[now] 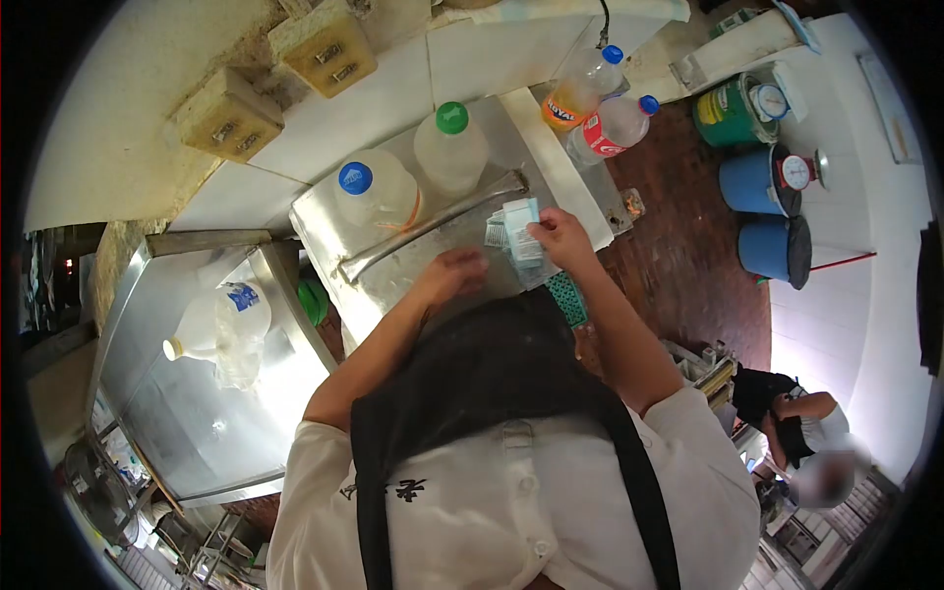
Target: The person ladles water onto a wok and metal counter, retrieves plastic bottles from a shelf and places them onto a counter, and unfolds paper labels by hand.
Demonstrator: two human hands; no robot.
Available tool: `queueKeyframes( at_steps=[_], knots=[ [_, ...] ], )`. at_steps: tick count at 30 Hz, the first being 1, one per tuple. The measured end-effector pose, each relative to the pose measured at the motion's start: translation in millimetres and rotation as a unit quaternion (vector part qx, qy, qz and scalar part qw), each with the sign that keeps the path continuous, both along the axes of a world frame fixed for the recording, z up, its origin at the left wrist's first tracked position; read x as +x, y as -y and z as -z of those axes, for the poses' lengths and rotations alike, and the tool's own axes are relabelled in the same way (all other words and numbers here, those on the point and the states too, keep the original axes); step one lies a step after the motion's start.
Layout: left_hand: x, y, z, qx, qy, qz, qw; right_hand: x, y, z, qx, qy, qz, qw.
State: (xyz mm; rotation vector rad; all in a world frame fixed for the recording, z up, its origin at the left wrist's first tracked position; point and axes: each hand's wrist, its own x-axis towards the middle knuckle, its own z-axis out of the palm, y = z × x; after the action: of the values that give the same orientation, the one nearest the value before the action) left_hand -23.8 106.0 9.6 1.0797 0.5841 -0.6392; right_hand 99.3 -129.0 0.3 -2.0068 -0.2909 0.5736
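My right hand (pixel 562 239) pinches the edge of a pale blue and white printed packet (pixel 522 236) between thumb and fingers. More packets of the same colours (pixel 497 230) lie overlapped around it above the steel counter (pixel 447 234); their exact kind I cannot read. Left of them, my left hand (pixel 454 273) hovers with loosely bent, slightly blurred fingers and nothing visible in it. Behind both hands, a metal bar (pixel 433 226) runs slantwise across the counter.
A blue-capped jug (pixel 379 192) and a green-capped jug (pixel 452 152) stand at the counter's back. Two soda bottles (pixel 580 88) (pixel 612 128) are beyond. A steel sink (pixel 147 383) at left holds a plastic jug (pixel 221 324). Blue bins (pixel 772 246) and another person (pixel 792 418) are at right.
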Motion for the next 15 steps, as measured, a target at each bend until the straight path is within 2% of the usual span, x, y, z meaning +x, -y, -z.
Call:
queueKeyframes(
  at_steps=[4, 7, 13, 15],
  knots=[
    [6.6, 9.2, 9.2, -0.055, -0.019, 0.010, 0.998, 0.9, 8.3, 14.8, -0.105, 0.042, 0.017, 0.993],
    [11.0, 17.1, 21.4, -0.104, -0.034, 0.008, 0.994, -3.2, 8.3, 21.8, -0.160, 0.327, -0.089, 0.927],
    [16.2, 27.8, 33.1, -0.129, -0.001, 0.003, 0.992, -19.3, -9.6, 15.0, -0.132, 0.169, -0.084, 0.973],
    [16.0, 28.5, 33.7, -0.126, 0.008, -0.004, 0.992, -24.0, -14.8, 13.7, -0.185, 0.120, -0.006, 0.975]
  ],
)
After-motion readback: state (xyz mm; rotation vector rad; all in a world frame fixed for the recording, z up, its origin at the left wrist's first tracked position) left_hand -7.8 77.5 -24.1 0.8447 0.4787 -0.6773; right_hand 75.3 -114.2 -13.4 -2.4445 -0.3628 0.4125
